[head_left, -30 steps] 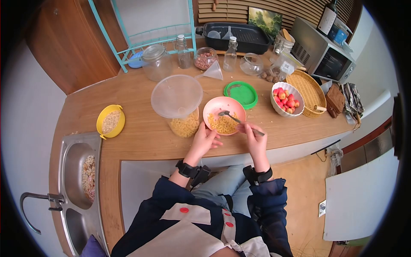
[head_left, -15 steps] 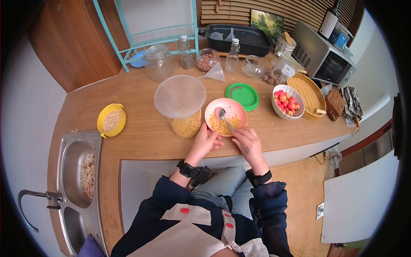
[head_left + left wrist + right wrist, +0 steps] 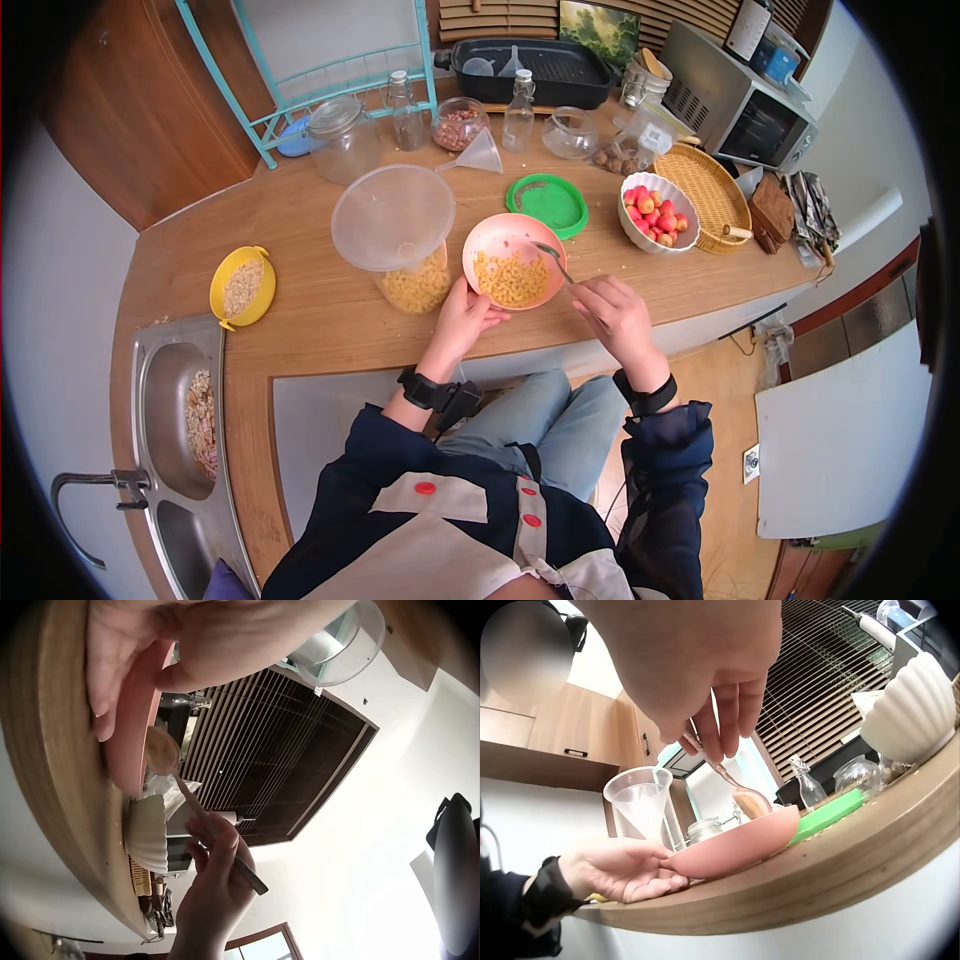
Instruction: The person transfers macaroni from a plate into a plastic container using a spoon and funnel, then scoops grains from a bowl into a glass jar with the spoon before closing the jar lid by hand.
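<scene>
A clear tub part-filled with yellow pieces stands on the bench. Just right of it, the left hand grips the pink bowl at its near-left rim, thumb over the edge, fingers outside, as 0.5 s ago. The spoon, earlier over the bowl's middle, now has its head by the far-right rim. The right hand, fingers nearly closed, pinches its handle and has moved right, past the bowl's edge.

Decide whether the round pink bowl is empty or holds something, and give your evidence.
Not empty: the round pink bowl holds small yellow pieces, seen across much of its floor in the head view.
</scene>
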`<action>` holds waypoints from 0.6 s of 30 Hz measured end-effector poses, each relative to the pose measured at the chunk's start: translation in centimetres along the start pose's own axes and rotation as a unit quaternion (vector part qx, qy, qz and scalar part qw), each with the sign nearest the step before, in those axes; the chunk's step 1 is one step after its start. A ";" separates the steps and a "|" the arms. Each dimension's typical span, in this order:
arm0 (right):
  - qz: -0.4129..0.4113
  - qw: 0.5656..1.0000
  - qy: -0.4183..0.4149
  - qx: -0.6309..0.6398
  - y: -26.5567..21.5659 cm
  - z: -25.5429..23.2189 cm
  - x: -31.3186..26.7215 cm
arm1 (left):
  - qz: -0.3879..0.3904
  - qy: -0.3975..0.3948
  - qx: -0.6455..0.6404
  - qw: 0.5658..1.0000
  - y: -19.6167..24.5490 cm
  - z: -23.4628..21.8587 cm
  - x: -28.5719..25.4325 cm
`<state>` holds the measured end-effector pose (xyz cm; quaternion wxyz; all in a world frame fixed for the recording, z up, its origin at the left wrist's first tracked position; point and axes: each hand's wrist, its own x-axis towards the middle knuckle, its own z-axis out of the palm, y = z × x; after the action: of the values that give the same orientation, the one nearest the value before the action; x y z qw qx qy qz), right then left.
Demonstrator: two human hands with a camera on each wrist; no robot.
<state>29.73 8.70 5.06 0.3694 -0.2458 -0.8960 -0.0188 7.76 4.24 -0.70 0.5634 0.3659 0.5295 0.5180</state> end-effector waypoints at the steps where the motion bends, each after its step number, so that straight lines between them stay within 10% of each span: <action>1: -0.001 1.000 -0.017 -0.018 0.1 0.0 -0.1 | 0.000 0.000 0.000 1.000 0.1 0.0 0.0; 11: 0.155 0.976 0.067 0.134 0.9 -0.3 -2.0 | -0.007 -0.002 -0.014 1.000 2.0 0.0 -0.1; 13: 0.314 0.892 0.110 0.305 1.2 0.1 -2.3 | -0.011 -0.008 -0.012 1.000 2.2 0.0 0.0; 18: 0.390 0.793 0.156 0.441 1.5 2.1 -3.3 | -0.010 -0.016 -0.003 1.000 2.6 0.2 0.0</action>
<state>30.99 9.07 1.09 0.5482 -0.3784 -0.5655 0.4864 7.43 4.79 1.81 0.5782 0.3668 0.5225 0.5081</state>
